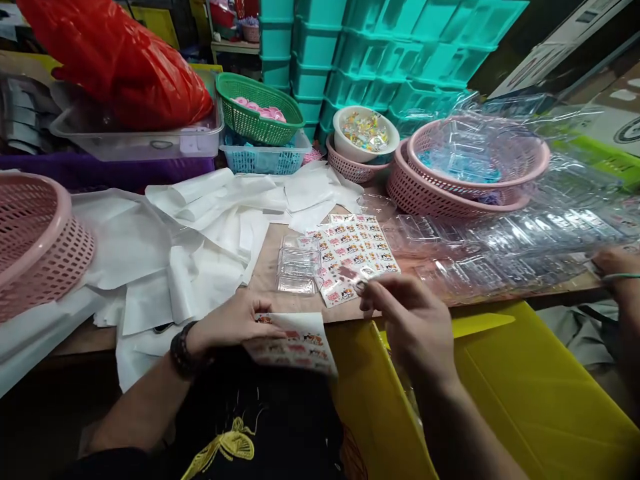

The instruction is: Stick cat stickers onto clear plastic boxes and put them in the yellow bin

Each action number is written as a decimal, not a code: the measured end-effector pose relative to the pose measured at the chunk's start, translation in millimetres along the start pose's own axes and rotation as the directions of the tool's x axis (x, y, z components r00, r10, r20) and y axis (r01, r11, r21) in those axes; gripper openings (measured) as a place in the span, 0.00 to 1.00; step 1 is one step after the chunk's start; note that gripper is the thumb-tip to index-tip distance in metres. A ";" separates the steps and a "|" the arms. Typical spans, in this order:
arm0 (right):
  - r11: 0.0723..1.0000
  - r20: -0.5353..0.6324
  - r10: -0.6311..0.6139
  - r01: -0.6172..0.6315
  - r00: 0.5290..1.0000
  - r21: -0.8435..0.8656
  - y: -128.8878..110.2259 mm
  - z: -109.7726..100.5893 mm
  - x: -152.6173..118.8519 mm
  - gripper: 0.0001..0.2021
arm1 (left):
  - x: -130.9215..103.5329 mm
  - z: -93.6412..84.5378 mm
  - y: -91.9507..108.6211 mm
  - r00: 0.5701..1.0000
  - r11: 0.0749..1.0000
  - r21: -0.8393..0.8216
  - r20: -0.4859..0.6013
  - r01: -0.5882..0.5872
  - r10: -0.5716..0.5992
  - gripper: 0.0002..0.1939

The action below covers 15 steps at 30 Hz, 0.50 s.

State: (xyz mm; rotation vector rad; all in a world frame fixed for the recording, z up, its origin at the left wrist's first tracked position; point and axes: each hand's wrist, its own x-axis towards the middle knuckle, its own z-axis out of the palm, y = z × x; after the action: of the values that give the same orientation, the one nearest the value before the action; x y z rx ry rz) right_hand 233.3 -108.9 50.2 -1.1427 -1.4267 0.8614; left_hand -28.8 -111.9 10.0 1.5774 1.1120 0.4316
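My left hand [245,325] is closed on a sheet of stickers [305,343] printed with small orange and pink cartoon figures, held low over my lap at the table's front edge. To its right, my right hand [405,320] pinches a small sticker [364,280] between thumb and forefinger. That sticker is partly hidden by the fingertips. Just beyond it, more sticker sheets [350,250] lie on the table. A clear plastic blister case [298,263] rests against their left side.
White backing paper [200,227] is heaped at left beside a pink basket [45,240]. Clear plastic cases [500,247] cover the right, near another person's hand [617,263]. Behind stand pink baskets [450,193], a white bowl [347,147], a green basket [250,123] and teal bins [370,67].
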 end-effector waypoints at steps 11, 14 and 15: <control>0.796 0.341 0.598 -0.589 0.725 -0.142 30.1 53.7 97.0 0.20 | 23.2 13.4 -6.0 0.895 0.880 0.432 -0.285 -0.199 0.342 0.03; 0.799 0.342 0.600 -0.565 0.724 -0.206 31.1 54.2 102.0 0.20 | 24.9 13.5 -9.6 0.906 0.877 0.440 -0.264 -0.192 0.331 0.03; 0.799 0.339 0.601 -0.558 0.724 -0.224 31.0 54.1 103.4 0.20 | 24.7 13.6 -9.8 0.907 0.872 0.449 -0.259 -0.193 0.334 0.03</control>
State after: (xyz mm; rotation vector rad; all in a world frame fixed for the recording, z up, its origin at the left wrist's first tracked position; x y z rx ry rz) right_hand 188.6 2.9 41.6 -1.6100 -1.4559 1.5520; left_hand -10.5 -99.6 -10.1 2.1075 1.3021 0.7005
